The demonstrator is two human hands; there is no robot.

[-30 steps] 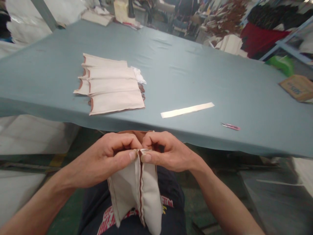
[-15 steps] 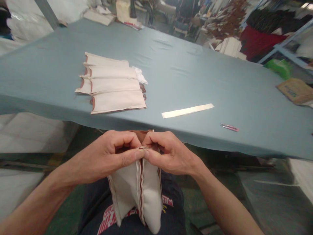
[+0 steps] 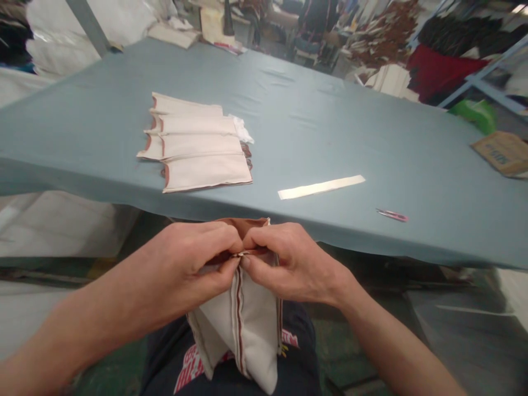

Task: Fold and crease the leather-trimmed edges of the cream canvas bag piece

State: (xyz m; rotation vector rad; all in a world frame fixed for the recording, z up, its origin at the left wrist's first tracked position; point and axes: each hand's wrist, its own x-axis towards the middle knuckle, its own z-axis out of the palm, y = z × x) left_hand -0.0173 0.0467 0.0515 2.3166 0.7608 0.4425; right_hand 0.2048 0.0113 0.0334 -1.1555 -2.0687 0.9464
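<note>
the largest item on view is a table (image 3: 313, 143) under a blue-green cover, its near edge running across in front of the person. dark clothing (image 3: 299, 324) with red and white print shows below that edge. on the table, left of centre, lies a group of cream pieces (image 3: 202, 146), overlapping in a row, with brown edging at their curved left ends. a further cream piece (image 3: 258, 319) is held up just below the table's near edge, in front of the dark clothing; a brown-edged seam runs down its face, and brown lining shows at its top. the left hand (image 3: 198, 258) grasps its upper edge beside the seam, thumb and forefinger pinched. the right hand (image 3: 292, 264) pinches the same edge from the other side, thumb near the left thumb; the remaining fingers of both hands are curled, and their exact contact cannot be told. a flat pale strip (image 3: 322, 187) rests on the table beyond the right hand. a crumpled white item (image 3: 242, 129) sits against the right end of the group. smallest, pink-handled snips (image 3: 392, 215) lie right of the strip, near the table's edge.
</note>
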